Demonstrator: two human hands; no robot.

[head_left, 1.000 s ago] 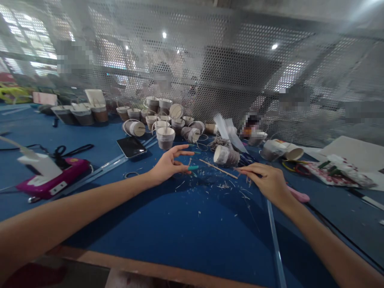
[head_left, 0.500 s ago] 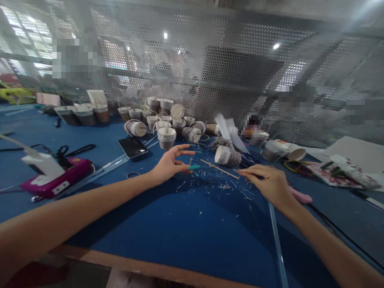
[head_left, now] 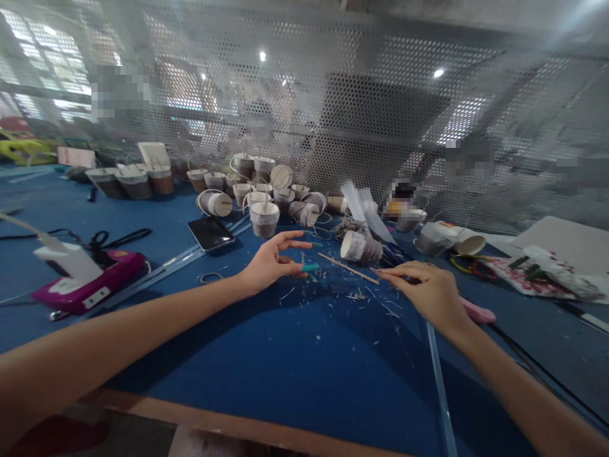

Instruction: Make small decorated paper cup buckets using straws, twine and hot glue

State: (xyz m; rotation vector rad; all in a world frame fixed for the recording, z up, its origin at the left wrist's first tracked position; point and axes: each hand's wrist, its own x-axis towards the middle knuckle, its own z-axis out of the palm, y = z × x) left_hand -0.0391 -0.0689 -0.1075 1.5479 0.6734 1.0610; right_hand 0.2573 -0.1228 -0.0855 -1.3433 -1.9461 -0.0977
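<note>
My left hand [head_left: 272, 263] hovers over the middle of the blue table, fingers curved and apart, with long teal nails. Nothing that it holds can be made out. To the right, my right hand [head_left: 425, 289] has thumb and forefinger pinched together; what is between the tips is too small to tell. A thin tan stick [head_left: 348, 268] lies between the hands, one end just below the right fingertips. Beyond the stick, a small wrapped paper cup [head_left: 362, 247] rests on its side. Pale fibre scraps [head_left: 356, 296] are scattered on the table.
Several wrapped cups with thin handles [head_left: 264, 219] cluster at the back. A phone [head_left: 210, 233] and a magenta power strip [head_left: 92, 285] lie left. On the right are a pink-handled tool [head_left: 477, 311] and tipped cups [head_left: 469, 242]. A perforated metal screen [head_left: 295, 95] stands behind.
My left hand has shifted very slightly to the right, its fingers still apart. My right hand keeps its pinch in nearly the same place.
</note>
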